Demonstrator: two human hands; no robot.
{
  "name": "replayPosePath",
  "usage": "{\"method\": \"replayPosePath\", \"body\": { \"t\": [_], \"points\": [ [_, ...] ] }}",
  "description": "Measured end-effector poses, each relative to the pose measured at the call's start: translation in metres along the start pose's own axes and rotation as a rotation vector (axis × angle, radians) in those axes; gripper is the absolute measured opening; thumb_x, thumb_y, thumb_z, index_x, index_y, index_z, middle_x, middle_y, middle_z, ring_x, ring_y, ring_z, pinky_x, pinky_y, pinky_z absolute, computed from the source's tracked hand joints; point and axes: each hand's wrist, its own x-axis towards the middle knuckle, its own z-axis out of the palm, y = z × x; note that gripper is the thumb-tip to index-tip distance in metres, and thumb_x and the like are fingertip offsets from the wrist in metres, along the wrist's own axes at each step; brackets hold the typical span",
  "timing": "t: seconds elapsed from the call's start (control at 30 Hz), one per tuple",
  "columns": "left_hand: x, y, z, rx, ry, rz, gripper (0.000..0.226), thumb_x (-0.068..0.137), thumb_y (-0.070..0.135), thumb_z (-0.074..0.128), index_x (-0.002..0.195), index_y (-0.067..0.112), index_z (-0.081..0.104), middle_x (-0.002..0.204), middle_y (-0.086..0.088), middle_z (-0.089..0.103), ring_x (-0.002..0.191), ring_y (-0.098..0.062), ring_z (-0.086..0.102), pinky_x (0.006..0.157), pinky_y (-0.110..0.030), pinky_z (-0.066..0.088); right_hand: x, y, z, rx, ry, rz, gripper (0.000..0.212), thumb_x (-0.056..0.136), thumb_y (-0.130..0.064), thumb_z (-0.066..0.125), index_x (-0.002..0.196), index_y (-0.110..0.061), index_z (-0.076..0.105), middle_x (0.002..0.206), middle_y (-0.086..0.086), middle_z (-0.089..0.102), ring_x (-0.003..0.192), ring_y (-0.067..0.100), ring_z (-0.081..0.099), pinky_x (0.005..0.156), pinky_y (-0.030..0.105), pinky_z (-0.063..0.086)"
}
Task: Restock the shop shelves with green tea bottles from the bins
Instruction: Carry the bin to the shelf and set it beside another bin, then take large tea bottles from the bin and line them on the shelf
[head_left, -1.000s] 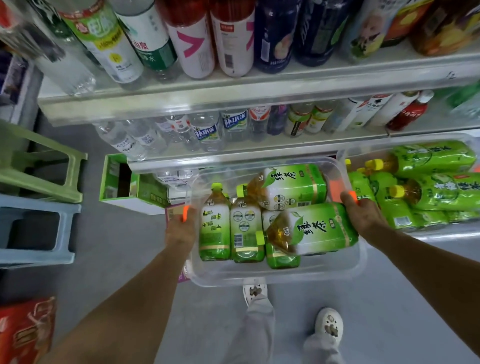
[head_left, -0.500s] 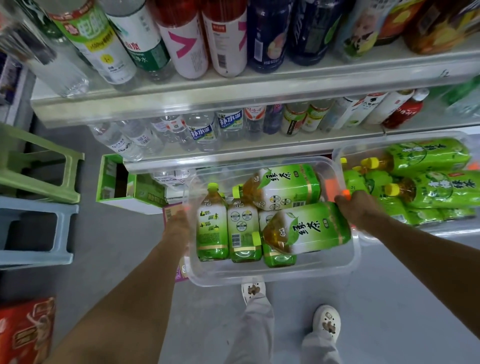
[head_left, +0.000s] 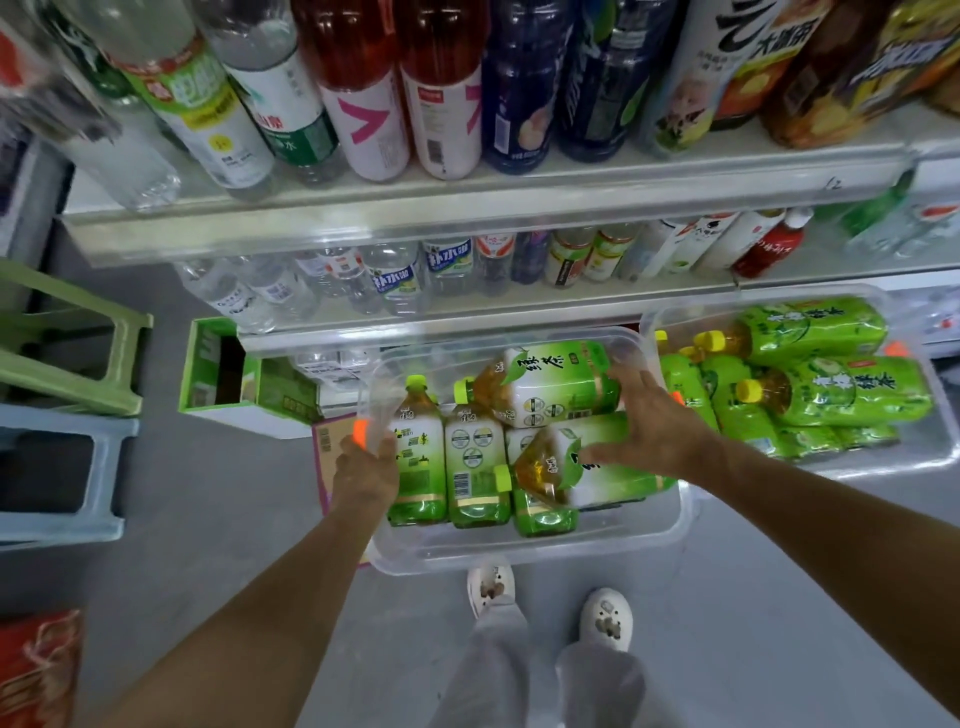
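A clear plastic bin hangs in front of me above the floor, holding several green tea bottles. Three stand upright at its left; two lie on their sides, one at the back and one in front. My left hand grips the bin's left rim by its orange handle. My right hand is off the rim, with fingers spread over the front lying bottle and touching its label. A second clear bin to the right holds more green tea bottles.
Two shelves stacked with water and drink bottles rise just behind the bins. Green and blue plastic stools stand at the left, with an open green carton by the lowest shelf. My feet are on grey floor below the bin.
My right hand has let go of the bin's right handle and moved left onto the front lying bottle. My left hand still holds the left handle.
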Motion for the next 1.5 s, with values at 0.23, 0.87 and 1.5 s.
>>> {"method": "replayPosePath", "body": {
  "t": [0.23,0.87,1.5],
  "points": [
    [-0.027,0.016,0.015,-0.093,0.145,-0.034,0.079,0.094,0.038,0.063,0.156,0.012,0.021,0.152,-0.017,0.025,0.137,-0.041,0.032,0.113,-0.053,0.031,-0.011,0.028,0.024,-0.499,-0.105,-0.161,0.13,0.057,-0.067,0.079,0.153,-0.014,0.01,0.152,0.006,0.025,0.137,0.025,0.031,0.11,0.043,0.039],
    [-0.12,0.062,0.094,-0.816,-0.18,-0.292,0.127,0.071,0.054,0.083,0.16,0.02,-0.001,0.164,-0.009,0.023,0.137,-0.028,0.046,0.109,-0.048,0.046,-0.009,-0.026,0.026,-0.165,-0.118,-0.157,0.067,0.071,-0.086,0.05,0.094,-0.023,0.052,0.094,-0.005,0.06,0.088,0.018,0.06,0.067,0.03,0.045],
    [-0.081,0.024,0.037,-0.738,-0.197,-0.157,0.136,0.037,0.079,0.077,0.154,0.03,0.027,0.152,-0.007,0.046,0.133,-0.034,0.051,0.109,-0.056,0.043,0.086,-0.024,-0.004,-0.218,-0.076,-0.114,0.119,0.058,-0.104,0.02,0.135,-0.018,0.052,0.131,0.014,0.059,0.12,0.031,0.055,0.101,0.046,0.046]
  ]
}}
